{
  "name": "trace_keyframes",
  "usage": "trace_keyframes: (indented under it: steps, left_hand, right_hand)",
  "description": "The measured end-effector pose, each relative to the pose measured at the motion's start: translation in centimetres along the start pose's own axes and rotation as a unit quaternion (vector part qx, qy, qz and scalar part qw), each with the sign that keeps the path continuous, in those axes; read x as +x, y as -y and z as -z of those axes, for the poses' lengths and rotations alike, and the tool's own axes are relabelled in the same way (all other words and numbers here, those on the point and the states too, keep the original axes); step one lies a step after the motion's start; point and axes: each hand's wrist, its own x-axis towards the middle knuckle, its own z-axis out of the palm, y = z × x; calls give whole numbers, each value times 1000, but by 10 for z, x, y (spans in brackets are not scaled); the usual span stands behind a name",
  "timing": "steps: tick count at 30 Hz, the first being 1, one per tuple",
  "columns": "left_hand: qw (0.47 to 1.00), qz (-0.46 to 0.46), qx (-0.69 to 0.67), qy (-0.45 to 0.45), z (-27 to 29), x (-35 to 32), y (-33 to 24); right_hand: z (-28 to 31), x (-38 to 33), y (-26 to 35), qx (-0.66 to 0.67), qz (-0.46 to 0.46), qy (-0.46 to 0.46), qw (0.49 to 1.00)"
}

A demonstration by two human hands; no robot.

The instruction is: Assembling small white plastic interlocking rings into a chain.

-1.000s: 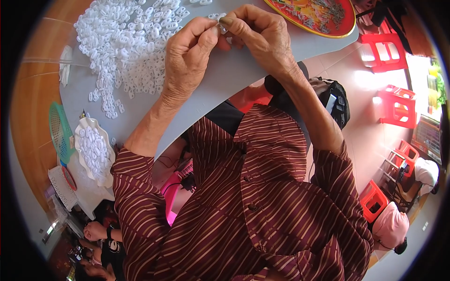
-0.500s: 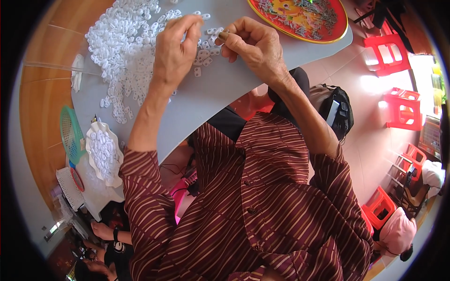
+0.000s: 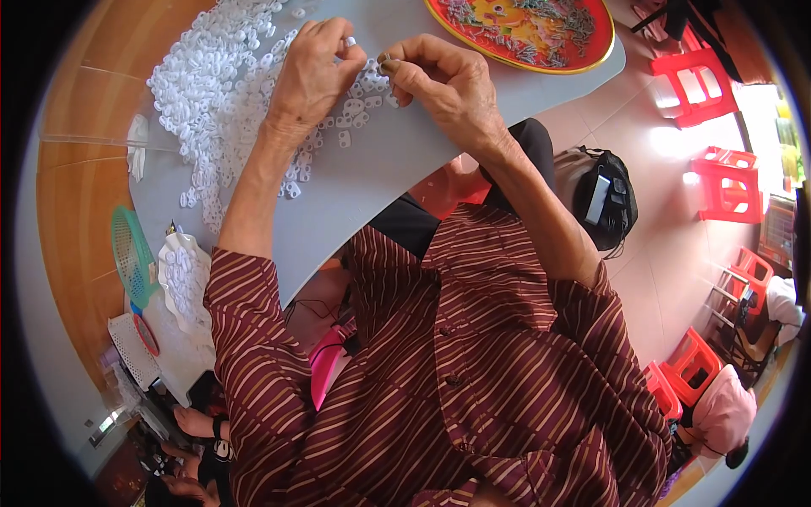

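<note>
Above the grey table [image 3: 355,177], my left hand [image 3: 311,74] is closed, with a small white plastic piece [image 3: 350,40] showing at its bent fingertips. Just to its right, my right hand [image 3: 448,86] has thumb and fingers pinched together. Whatever lies in that pinch, if anything, is too small to make out. The two hands are close but apart. Loose white plastic pieces [image 3: 355,108] with holes lie beneath and between them. A big heap of such pieces [image 3: 198,93] spreads to the left of my left hand.
A round red tray [image 3: 604,42] holding many small metal parts stands at the far right of the table. At left are a white scalloped dish [image 3: 199,317] of white pieces and a green basket [image 3: 131,253]. Another person [image 3: 207,460] is at the lower left. Red stools [image 3: 728,190] stand at right.
Both hands have shifted slightly left along with the view. My left fingertips have drawn in a little, with the white piece still at them. The right hand keeps its pinch.
</note>
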Motion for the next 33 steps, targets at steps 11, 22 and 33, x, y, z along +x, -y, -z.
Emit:
trace_keyframes:
  steps: [11,22,33]
  left_hand:
    - [865,187,-463,40,5,-33,-31]
    - [838,237,-491,6,12,-31,-30]
    - [926,175,-324,81,22,-29,-34]
  right_hand:
    - [-1,3,-5,8,22,5,1000]
    - [-4,-1,-4,-13,32,10,999]
    - [-3,-2,3,-58,27,25,998]
